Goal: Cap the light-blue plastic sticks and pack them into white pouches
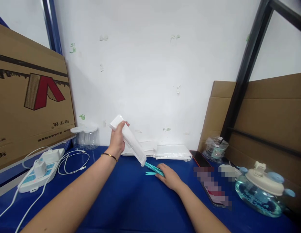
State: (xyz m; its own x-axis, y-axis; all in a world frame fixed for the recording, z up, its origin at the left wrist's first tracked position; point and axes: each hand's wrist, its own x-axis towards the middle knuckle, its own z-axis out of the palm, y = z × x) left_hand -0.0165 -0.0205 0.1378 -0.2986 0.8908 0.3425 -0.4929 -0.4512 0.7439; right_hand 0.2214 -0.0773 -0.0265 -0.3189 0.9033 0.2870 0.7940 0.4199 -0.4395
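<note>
My left hand (118, 137) is closed around a long, flat white packet (134, 142), thumb on top. It holds the packet tilted above the table, with its lower end pointing down to the right. Under my right hand (170, 178) are several thin turquoise sticks (154, 168) at the table surface, gripped by curled fingers. One stick fans away from the others. The packet's lower end is close to the sticks' far tips; whether they touch I cannot tell. Behind lie a stack of flat white packets (173, 151) and more white packets (149, 147), partly covered by the held one.
On the blue table (131, 197), a power strip (38, 176) with white cables (75, 158) lies left, near two clear lidded jars (91, 137). At right are a phone (210, 184), a bagged cup (216, 149) and a water bottle (260, 191). Cardboard (31, 97) stands at left.
</note>
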